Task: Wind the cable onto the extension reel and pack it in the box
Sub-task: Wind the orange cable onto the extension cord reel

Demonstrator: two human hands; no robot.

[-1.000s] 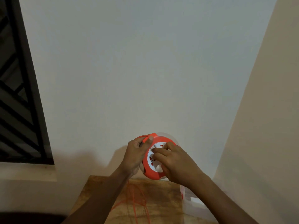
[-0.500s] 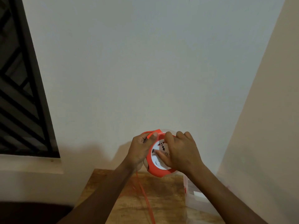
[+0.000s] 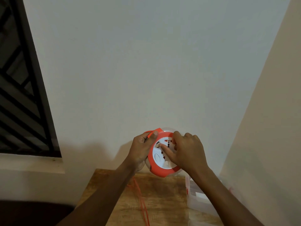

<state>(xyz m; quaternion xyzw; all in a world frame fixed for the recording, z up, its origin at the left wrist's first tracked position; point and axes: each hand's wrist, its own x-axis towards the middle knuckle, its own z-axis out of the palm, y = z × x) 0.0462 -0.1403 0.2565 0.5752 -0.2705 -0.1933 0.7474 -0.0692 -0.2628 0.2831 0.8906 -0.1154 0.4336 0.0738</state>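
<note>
I hold a round orange extension reel (image 3: 158, 171) with a white socket face up in front of the wall, above the wooden table. My left hand (image 3: 141, 150) grips its left rim, thumb on the orange handle at the top. My right hand (image 3: 187, 152) lies over the white face, its fingers pressed into the face's recesses. A thin orange cable (image 3: 143, 204) hangs from the reel down onto the table. A clear plastic box (image 3: 197, 199) stands at the table's right side, partly hidden by my right forearm.
The wooden table (image 3: 164, 198) butts against a pale wall; a side wall closes in on the right. A dark window with a barred grille (image 3: 21, 88) and its sill fill the left. The floor at lower left is dark.
My right hand has shifted round on the white face, and the face has turned with it. The hanging cable has swung a little. The view has tilted slightly.
</note>
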